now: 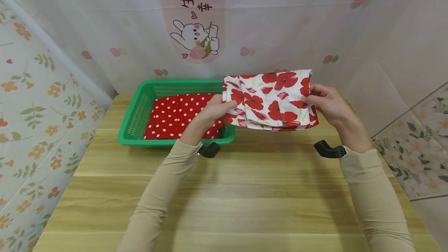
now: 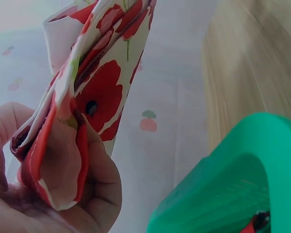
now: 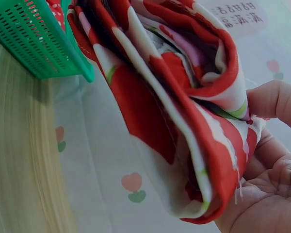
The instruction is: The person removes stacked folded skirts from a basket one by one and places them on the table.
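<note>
A folded white cloth with red poppies [image 1: 262, 102] is held up above the table, just right of the basket. My left hand [image 1: 214, 109] grips its left end, thumb on the front face. At the opposite end, my right hand [image 1: 329, 102] pinches the edge between thumb and fingers. Several stacked layers of the poppy cloth [image 3: 150, 97] show at its end in the right wrist view. Within the green basket [image 1: 135, 108] lies a red cloth with white dots [image 1: 171, 116], partly covered by my left hand and the poppy cloth.
The basket stands at the back left of the wooden table [image 1: 224, 197]. Behind it hangs a pale curtain [image 1: 280, 22] with a rabbit print. Floral-patterned sheets [image 1: 38, 119] border the left side. A black wrist camera mount [image 1: 329, 150] sticks out beside each forearm.
</note>
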The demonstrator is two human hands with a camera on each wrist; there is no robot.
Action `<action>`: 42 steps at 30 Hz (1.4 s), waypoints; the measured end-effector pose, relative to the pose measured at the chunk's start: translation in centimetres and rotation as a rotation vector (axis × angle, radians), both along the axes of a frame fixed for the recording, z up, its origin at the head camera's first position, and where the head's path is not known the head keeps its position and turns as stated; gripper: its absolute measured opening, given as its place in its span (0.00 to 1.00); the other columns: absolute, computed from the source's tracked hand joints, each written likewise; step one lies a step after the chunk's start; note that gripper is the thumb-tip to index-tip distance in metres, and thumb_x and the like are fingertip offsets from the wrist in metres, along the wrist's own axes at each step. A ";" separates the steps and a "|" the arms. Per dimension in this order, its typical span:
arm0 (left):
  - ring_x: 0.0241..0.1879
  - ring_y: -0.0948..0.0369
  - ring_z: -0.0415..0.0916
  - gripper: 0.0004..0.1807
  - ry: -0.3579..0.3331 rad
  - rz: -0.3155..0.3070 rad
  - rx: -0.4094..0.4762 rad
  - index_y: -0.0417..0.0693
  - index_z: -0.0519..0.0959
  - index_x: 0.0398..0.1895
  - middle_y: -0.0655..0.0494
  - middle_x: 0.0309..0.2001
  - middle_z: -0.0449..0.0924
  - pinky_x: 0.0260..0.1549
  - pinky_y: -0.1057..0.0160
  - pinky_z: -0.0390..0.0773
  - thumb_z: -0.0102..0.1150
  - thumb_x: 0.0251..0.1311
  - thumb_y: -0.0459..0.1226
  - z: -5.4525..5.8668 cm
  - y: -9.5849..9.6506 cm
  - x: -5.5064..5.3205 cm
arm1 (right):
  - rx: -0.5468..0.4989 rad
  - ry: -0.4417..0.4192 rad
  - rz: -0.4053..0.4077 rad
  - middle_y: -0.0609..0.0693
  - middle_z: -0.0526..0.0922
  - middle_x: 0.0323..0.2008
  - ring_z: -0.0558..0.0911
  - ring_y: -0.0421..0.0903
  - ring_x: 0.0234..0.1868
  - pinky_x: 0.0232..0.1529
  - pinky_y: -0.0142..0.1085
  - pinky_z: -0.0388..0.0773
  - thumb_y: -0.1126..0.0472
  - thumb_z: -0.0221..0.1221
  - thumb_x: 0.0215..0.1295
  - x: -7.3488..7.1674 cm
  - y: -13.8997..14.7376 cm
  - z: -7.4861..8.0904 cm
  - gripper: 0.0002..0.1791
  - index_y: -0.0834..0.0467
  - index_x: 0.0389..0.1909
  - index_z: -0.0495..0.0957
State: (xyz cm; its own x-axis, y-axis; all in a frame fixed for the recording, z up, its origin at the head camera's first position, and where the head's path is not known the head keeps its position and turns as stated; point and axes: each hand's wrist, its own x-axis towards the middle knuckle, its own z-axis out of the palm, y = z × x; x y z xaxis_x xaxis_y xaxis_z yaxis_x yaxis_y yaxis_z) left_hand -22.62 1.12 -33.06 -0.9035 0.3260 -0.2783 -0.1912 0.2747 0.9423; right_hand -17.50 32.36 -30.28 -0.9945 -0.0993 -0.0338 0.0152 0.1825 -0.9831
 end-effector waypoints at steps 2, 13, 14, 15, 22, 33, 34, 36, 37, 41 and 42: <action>0.41 0.56 0.80 0.22 -0.002 -0.004 -0.004 0.44 0.69 0.54 0.50 0.43 0.79 0.41 0.63 0.79 0.60 0.57 0.40 0.0 0.3 0.0 | -0.004 -0.003 -0.004 0.44 0.75 0.42 0.74 0.40 0.41 0.36 0.25 0.76 0.64 0.56 0.64 0.1 0.2 0.0 0.07 0.49 0.40 0.77; 0.42 0.58 0.79 0.22 0.010 -0.043 0.006 0.45 0.69 0.54 0.53 0.45 0.79 0.42 0.63 0.77 0.59 0.57 0.40 0.0 2.0 0.0 | -0.070 -0.013 -0.045 0.44 0.76 0.40 0.75 0.39 0.38 0.35 0.25 0.76 0.66 0.56 0.64 0.4 1.7 -0.1 0.08 0.49 0.39 0.78; 0.43 0.58 0.78 0.22 0.007 -0.049 0.006 0.45 0.69 0.54 0.53 0.45 0.79 0.43 0.63 0.76 0.59 0.58 0.40 0.0 2.2 0.1 | -0.073 -0.014 -0.047 0.44 0.76 0.40 0.75 0.38 0.38 0.35 0.26 0.76 0.66 0.56 0.64 0.5 1.8 -0.1 0.09 0.49 0.39 0.78; 0.43 0.58 0.77 0.22 0.006 -0.054 0.003 0.46 0.69 0.55 0.54 0.45 0.78 0.43 0.63 0.76 0.58 0.58 0.40 0.0 2.3 0.1 | -0.068 -0.013 -0.049 0.43 0.76 0.40 0.75 0.38 0.38 0.35 0.25 0.76 0.66 0.56 0.64 0.5 1.9 -0.1 0.08 0.49 0.39 0.77; 0.42 0.58 0.79 0.20 0.010 -0.092 0.039 0.45 0.70 0.55 0.52 0.44 0.80 0.42 0.64 0.76 0.56 0.60 0.40 -0.1 3.3 0.0 | -0.026 -0.013 -0.077 0.43 0.74 0.43 0.74 0.39 0.42 0.36 0.25 0.76 0.62 0.56 0.65 0.8 2.9 -0.2 0.07 0.47 0.40 0.77; 0.41 0.59 0.80 0.21 0.028 -0.096 0.059 0.45 0.69 0.56 0.52 0.45 0.80 0.41 0.66 0.77 0.57 0.60 0.40 -0.2 4.7 0.3 | 0.019 -0.019 -0.129 0.41 0.73 0.43 0.73 0.39 0.43 0.36 0.25 0.76 0.59 0.56 0.65 1.3 4.1 -0.1 0.06 0.45 0.40 0.77; 0.42 0.59 0.80 0.21 0.031 -0.096 0.060 0.45 0.69 0.56 0.52 0.46 0.79 0.41 0.66 0.77 0.57 0.60 0.40 -0.2 4.8 0.3 | 0.016 -0.019 -0.132 0.41 0.74 0.43 0.74 0.39 0.43 0.36 0.25 0.76 0.59 0.56 0.65 1.3 4.2 -0.1 0.06 0.45 0.40 0.77; 0.42 0.59 0.79 0.22 0.034 -0.095 0.060 0.45 0.69 0.56 0.52 0.46 0.78 0.42 0.66 0.77 0.57 0.60 0.40 -0.2 5.1 0.3 | 0.017 -0.019 -0.136 0.41 0.73 0.44 0.74 0.39 0.43 0.36 0.25 0.76 0.59 0.56 0.66 1.3 4.4 -0.2 0.06 0.45 0.39 0.77; 0.43 0.60 0.78 0.22 0.035 -0.095 0.059 0.45 0.69 0.57 0.53 0.46 0.78 0.41 0.66 0.77 0.57 0.60 0.40 -0.2 5.2 0.3 | 0.013 -0.019 -0.139 0.41 0.73 0.44 0.73 0.39 0.43 0.36 0.25 0.76 0.59 0.56 0.66 1.3 4.5 -0.2 0.05 0.45 0.39 0.77; 0.42 0.60 0.78 0.21 0.036 -0.095 0.063 0.45 0.70 0.56 0.53 0.46 0.79 0.41 0.66 0.76 0.57 0.60 0.39 -0.3 5.7 0.3 | -0.004 -0.018 -0.150 0.41 0.72 0.44 0.72 0.39 0.44 0.36 0.24 0.76 0.60 0.56 0.65 1.3 4.8 -0.4 0.05 0.46 0.38 0.77; 0.42 0.60 0.78 0.21 0.036 -0.094 0.058 0.45 0.71 0.56 0.53 0.46 0.79 0.41 0.67 0.76 0.57 0.60 0.40 -0.4 5.8 0.2 | -0.013 -0.017 -0.152 0.42 0.72 0.44 0.72 0.39 0.44 0.36 0.24 0.76 0.60 0.56 0.65 1.4 4.9 -0.4 0.05 0.46 0.38 0.77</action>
State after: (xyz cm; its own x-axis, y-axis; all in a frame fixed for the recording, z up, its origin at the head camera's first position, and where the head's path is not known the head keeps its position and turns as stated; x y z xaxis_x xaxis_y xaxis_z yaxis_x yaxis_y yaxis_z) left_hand -22.37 6.92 -33.44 -0.8773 0.4242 -0.2245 -0.1328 0.2350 0.9629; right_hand -16.15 37.26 -30.72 -0.9974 0.0520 -0.0506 0.0585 0.1644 -0.9847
